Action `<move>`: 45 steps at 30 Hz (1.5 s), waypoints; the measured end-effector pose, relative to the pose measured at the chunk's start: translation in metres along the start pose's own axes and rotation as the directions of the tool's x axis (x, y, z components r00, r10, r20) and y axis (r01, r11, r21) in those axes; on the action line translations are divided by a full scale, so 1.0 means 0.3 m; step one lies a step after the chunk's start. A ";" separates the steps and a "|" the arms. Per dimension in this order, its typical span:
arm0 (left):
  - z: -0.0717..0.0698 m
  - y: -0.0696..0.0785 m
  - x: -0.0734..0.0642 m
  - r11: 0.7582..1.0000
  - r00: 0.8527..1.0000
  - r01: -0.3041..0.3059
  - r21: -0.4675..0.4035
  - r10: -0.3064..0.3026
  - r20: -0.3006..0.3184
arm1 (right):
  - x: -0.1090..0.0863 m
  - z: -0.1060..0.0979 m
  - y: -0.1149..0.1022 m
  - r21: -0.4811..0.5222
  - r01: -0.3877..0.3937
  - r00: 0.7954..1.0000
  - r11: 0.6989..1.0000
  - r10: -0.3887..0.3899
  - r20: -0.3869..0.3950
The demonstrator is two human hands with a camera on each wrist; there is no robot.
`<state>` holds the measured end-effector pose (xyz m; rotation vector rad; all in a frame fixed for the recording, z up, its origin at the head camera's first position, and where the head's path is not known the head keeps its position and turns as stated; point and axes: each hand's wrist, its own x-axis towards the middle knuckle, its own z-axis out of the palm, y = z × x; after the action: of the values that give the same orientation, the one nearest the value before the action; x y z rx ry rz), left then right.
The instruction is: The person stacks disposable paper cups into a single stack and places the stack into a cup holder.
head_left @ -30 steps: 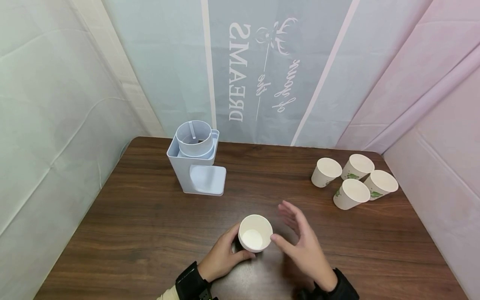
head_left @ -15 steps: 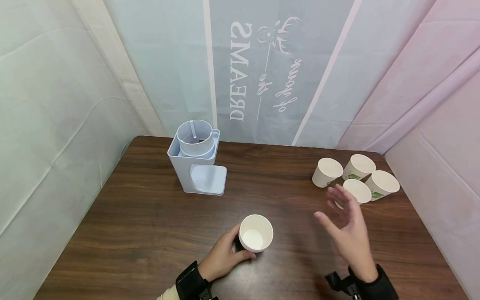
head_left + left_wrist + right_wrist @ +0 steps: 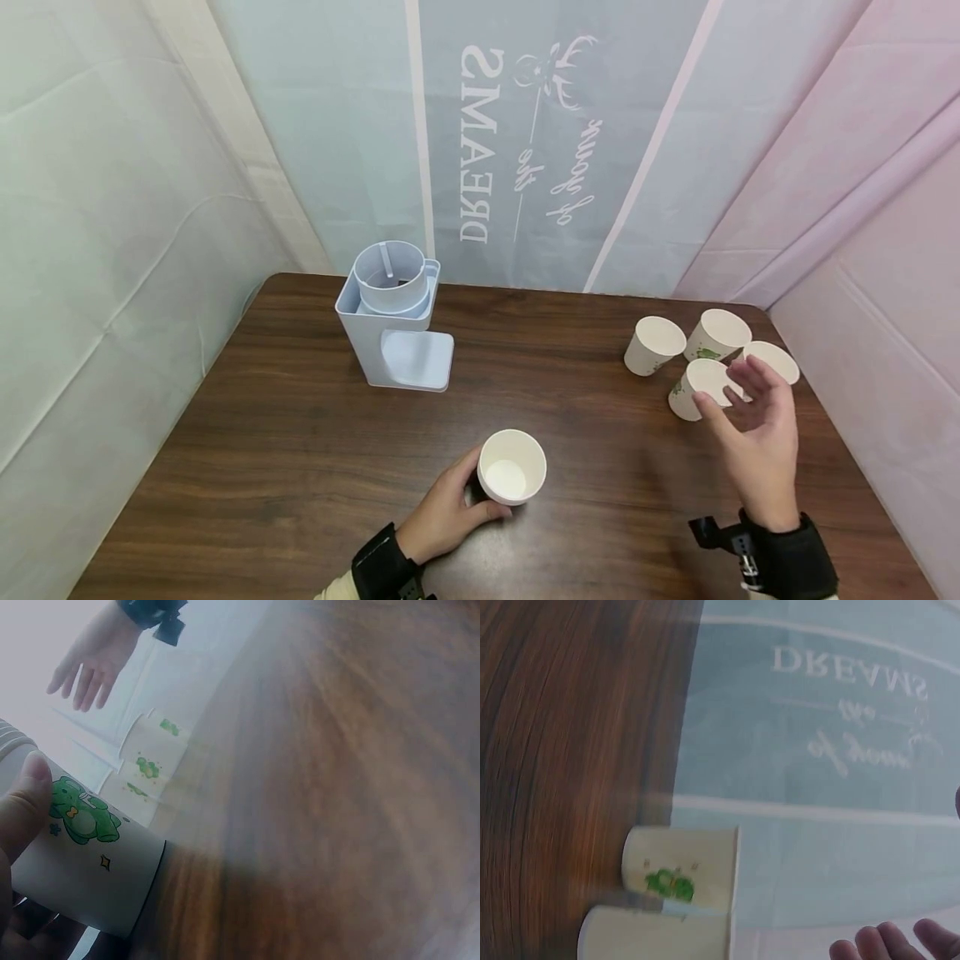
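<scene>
In the head view my left hand (image 3: pixel 448 510) holds a stack of white paper cups (image 3: pixel 512 467) upright on the table, thumb and fingers around its side. Several rim lines show at the stack's top in the left wrist view, where a green cartoon animal decorates the outer paper cup (image 3: pixel 82 855). My right hand (image 3: pixel 761 442) reaches over the group of single paper cups at the right, fingers apart and slightly bent, nothing between them. It overlaps the front cup (image 3: pixel 684 400) and the right cup (image 3: pixel 774 362). Its fingertips (image 3: pixel 889 941) show beyond the cups in the right wrist view.
A pale blue plastic holder (image 3: pixel 356 342) with a round cup-like part (image 3: pixel 390 279) on top and a flat ledge stands at the back left. Two more paper cups (image 3: pixel 651 350) stand at the back right. Curtains (image 3: pixel 525 167) hang around the dark wooden table (image 3: pixel 300 467).
My right hand has left the side of the stack and moved right and slightly up, over the single cups. The left hand and its cups have stayed in place.
</scene>
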<state>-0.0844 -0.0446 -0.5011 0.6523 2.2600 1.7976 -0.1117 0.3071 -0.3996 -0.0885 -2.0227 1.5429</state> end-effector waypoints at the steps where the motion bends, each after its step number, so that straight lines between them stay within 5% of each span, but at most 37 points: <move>1: 0.000 -0.001 0.000 1.000 1.000 0.000 0.002 0.000 0.000 | 0.007 -0.006 0.009 -0.035 0.003 1.000 0.999 -0.004 -0.017; 6: 0.001 -0.002 0.001 1.000 1.000 0.005 0.000 -0.005 0.006 | 0.033 -0.034 0.063 -0.177 -0.004 0.997 0.984 -0.011 -0.080; 11: 0.002 -0.001 0.002 1.000 1.000 0.012 0.003 -0.012 0.007 | 0.049 -0.050 0.103 -0.218 -0.061 0.994 0.974 0.039 -0.102; 28: 0.002 0.005 -0.001 1.000 1.000 0.008 -0.002 -0.008 -0.002 | 0.097 -0.069 0.220 -0.362 -0.257 0.964 0.896 0.265 -0.026; 45: 0.002 -0.001 -0.002 1.000 1.000 0.004 0.025 -0.004 -0.014 | 0.090 -0.049 0.283 -0.399 -0.227 0.967 0.888 0.255 0.018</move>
<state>-0.0837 -0.0444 -0.5015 0.6412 2.2947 1.7806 -0.1515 0.3580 -0.4628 -0.4672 -2.4303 1.2649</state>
